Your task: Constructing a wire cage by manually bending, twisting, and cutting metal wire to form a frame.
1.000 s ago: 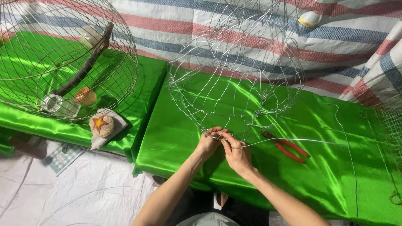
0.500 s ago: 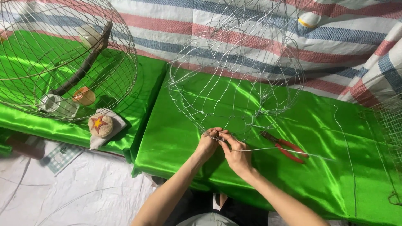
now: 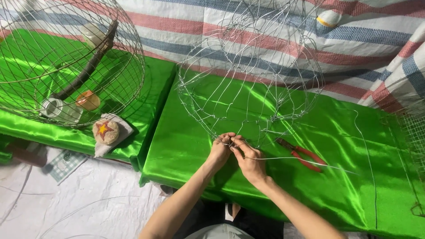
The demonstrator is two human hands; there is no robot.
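1. Against the earlier frames I see little change: both hands stay together at the lower rim of the wire frame (image 3: 250, 84), and the red-handled pliers (image 3: 302, 154) lie in the same spot on the green cloth. The view has shifted only slightly.
2. My left hand (image 3: 220, 150) and right hand (image 3: 250, 162) are closed narrowly, fingertips pinched on the thin wire (image 3: 305, 162) where it meets the frame's bottom edge. The two hands touch each other there.
3. I cannot make out the exact joint under the fingers; the knuckles hide it. The wire strands are fine and partly lost against the shiny cloth and the striped tarp (image 3: 354, 48) behind.
4. The top of the frame is cut off by the upper edge of the view. A finished wire cage (image 3: 66, 62) at the left is cut off at the left and top edges too; inside it I see a dark branch (image 3: 88, 66), a small tin (image 3: 52, 107) and an orange cup (image 3: 88, 100).
5. The wire frame is an open, rounded, unfinished basket shape of silver wire, standing on the green-covered desk (image 3: 354, 186) directly ahead of me, its near rim in my hands.
6. A long loose end of the wire runs rightwards from my right hand across the cloth, passing just in front of the pliers.
7. A round object with a star (image 3: 106, 131) rests on white cloth at the left desk's edge, near the cage.
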